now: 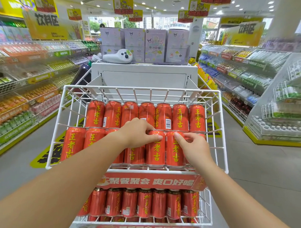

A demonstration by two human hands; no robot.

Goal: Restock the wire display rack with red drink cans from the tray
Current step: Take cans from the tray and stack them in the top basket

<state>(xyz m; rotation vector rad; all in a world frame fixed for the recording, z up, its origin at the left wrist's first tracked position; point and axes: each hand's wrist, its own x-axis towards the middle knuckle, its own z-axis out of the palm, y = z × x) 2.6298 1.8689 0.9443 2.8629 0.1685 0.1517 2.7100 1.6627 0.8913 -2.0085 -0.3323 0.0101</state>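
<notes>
We're in the top tier of the wire rack [152, 171]: left hand [138, 132] curls its fingers [155, 137] over the rim of an upright front-row can [155, 152], while right hand [194, 148] pinches the neighbouring can [174, 152] touching it. Both cans stand vertical right under the fingers, so we'd expect a straight seating push.

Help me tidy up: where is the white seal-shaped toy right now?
In the head view, the white seal-shaped toy lies left of centre on top of the white cabinet behind the wire rack, in front of the purple boxes.
</notes>
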